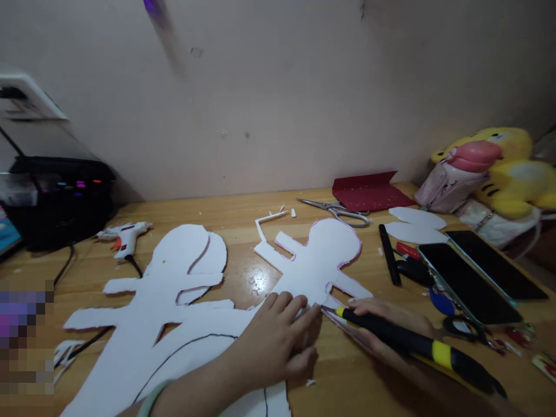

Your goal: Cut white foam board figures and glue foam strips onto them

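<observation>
Two hands on purple-outlined white cutout [325, 255], which lies on desk [334, 382]. Left hand [280, 330] spread flat, fingertips near cutout's lower edge. Right hand [403, 315] closed around black-and-yellow-handled tool [412, 341], tip touching that edge. Left of cutout: larger white cutout [147, 301], glue gun [127, 236]. Behind cutout: metal scissors [332, 208]. Right of cutout: black marker [390, 255], two smartphones [469, 281].

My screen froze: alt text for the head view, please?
The right hand holds a black-and-yellow tool, its tip at the edge of a small white cutout, where the left hand rests. A larger white cutout lies alongside.
</observation>
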`<state>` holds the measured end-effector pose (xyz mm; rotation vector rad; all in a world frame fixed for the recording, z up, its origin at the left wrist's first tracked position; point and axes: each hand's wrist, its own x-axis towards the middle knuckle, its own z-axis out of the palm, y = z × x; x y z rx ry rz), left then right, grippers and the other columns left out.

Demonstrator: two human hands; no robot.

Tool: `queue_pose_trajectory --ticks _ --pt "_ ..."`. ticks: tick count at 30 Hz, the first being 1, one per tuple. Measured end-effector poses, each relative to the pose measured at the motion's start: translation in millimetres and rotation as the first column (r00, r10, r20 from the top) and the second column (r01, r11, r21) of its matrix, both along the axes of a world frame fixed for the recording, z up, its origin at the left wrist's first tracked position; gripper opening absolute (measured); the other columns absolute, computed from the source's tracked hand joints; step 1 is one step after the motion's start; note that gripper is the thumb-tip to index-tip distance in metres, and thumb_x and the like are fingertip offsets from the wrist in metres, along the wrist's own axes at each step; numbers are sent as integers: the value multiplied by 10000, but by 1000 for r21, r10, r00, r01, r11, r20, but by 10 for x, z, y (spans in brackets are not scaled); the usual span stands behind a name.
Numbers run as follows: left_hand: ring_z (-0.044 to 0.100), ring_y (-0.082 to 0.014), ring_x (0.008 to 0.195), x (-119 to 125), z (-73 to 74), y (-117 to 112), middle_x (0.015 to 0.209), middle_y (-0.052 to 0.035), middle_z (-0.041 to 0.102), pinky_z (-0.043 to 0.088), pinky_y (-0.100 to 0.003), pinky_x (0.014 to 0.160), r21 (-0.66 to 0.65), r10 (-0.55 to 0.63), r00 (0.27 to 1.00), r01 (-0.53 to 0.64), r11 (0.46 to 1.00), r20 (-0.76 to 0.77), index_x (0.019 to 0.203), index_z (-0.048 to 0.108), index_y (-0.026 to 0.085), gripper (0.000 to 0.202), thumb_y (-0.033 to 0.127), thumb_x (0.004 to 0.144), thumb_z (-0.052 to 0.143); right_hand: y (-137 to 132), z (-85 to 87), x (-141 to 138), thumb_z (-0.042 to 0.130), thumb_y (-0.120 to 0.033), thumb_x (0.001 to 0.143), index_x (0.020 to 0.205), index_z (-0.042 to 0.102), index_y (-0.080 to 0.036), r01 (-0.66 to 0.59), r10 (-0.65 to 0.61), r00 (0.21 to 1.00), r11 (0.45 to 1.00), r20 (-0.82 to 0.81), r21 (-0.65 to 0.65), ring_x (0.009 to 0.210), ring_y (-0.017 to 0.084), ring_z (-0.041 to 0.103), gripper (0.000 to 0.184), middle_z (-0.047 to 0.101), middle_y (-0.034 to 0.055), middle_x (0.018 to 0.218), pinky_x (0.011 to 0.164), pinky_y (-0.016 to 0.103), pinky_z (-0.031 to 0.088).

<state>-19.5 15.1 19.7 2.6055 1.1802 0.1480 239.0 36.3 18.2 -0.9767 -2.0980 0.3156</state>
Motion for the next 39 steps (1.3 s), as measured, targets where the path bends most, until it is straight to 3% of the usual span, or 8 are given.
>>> queue_pose_trajectory --ticks 3,9,13,17,21,27,33,39 --pt "497 -292 1023 -3 -25 -2 1250 -88 575 428 -464 901 -11 -1 1000 1 1000 22 1426 429 215 565 380 911 591 -33 80 -2 577 -140 818 1033 677 -337 -50 49 999 998 -17 -36 712 166 771 309 797 -48 880 673 172 618" --pt "492 -293 1040 -16 -64 -10 1283 -79 564 411 -473 927 -23 23 999 -22 999 42 1425 429 238 573 349 888 592 8 103 17 570 -139 771 1030 627 -315 -62 62 998 988 3 138 570 157 750 317 802 -51 821 594 142 604" --pt "496 -286 1048 -19 -72 -7 1293 -64 561 403 -469 946 -35 36 998 -35 999 52 1427 430 257 570 353 887 588 -1 12 86 597 -103 755 1076 603 -340 -53 43 996 992 84 113 583 179 754 398 803 -49 843 609 160 622" --pt "504 -278 1038 -26 -77 -1 1273 -57 568 408 -457 945 -35 33 998 -31 999 56 1422 438 267 569 368 884 591 -91 -39 145 648 -94 764 1142 633 -388 -24 24 1000 1000 14 19 638 213 765 479 802 -29 866 615 196 646" --pt "500 -284 1034 -33 -77 -3 1277 -65 566 403 -465 944 -47 36 996 -32 998 76 1420 441 265 571 355 878 595 -144 -15 124 629 -112 788 1120 645 -420 48 -51 997 997 -49 -66 670 241 769 453 799 -24 865 615 265 663" --pt "493 -288 1045 -30 -66 3 1286 -64 564 395 -465 953 -64 43 995 -38 997 89 1406 456 269 563 323 863 595 -70 69 46 550 -136 780 1024 601 -334 -11 8 1000 988 18 154 486 184 723 319 785 -45 726 486 174 603" --pt "495 -287 1037 -29 -73 3 1276 -63 567 400 -462 942 -60 44 995 -38 997 92 1403 455 268 567 318 856 593 -140 34 123 580 -95 755 1038 615 -379 59 -60 998 995 11 86 516 201 732 403 786 -45 743 518 178 617" --pt "489 -281 1032 -33 -76 1 1268 -58 566 399 -456 939 -55 44 993 -38 998 113 1397 466 260 579 293 838 612 -144 86 128 562 -116 753 1005 611 -339 36 -40 999 991 29 130 501 188 728 341 785 -55 733 531 182 623"
